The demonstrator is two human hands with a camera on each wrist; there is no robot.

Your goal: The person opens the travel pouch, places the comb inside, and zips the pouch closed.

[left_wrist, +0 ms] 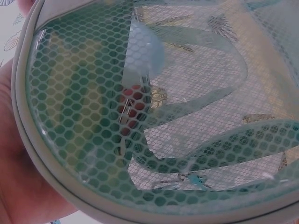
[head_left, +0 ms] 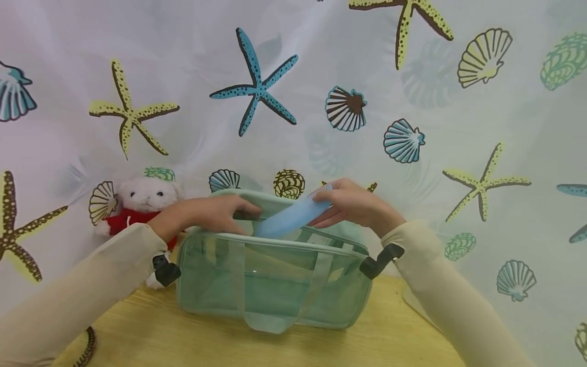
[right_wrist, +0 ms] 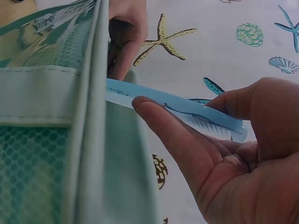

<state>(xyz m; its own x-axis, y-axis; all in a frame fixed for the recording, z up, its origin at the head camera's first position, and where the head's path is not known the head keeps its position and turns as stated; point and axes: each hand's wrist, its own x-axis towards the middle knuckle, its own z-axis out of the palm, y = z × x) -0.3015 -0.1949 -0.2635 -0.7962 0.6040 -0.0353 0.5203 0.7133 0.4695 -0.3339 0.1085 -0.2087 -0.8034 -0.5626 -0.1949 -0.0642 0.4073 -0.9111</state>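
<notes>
The comb (head_left: 293,216) is partly hidden by the bag (head_left: 279,293); its lettering (right_wrist: 118,92) is too small to be read. The bear (head_left: 147,199) is partly covered by the left sleeve (head_left: 105,272). The cord (head_left: 87,346) and, in the left wrist view, the left hand (left_wrist: 23,172) are cut off.

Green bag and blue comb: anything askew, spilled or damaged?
Nothing stands out. The bag stands upright and open, its front handle hanging down; the comb slants into the opening, held by the right hand. No spill or break shows.
</notes>
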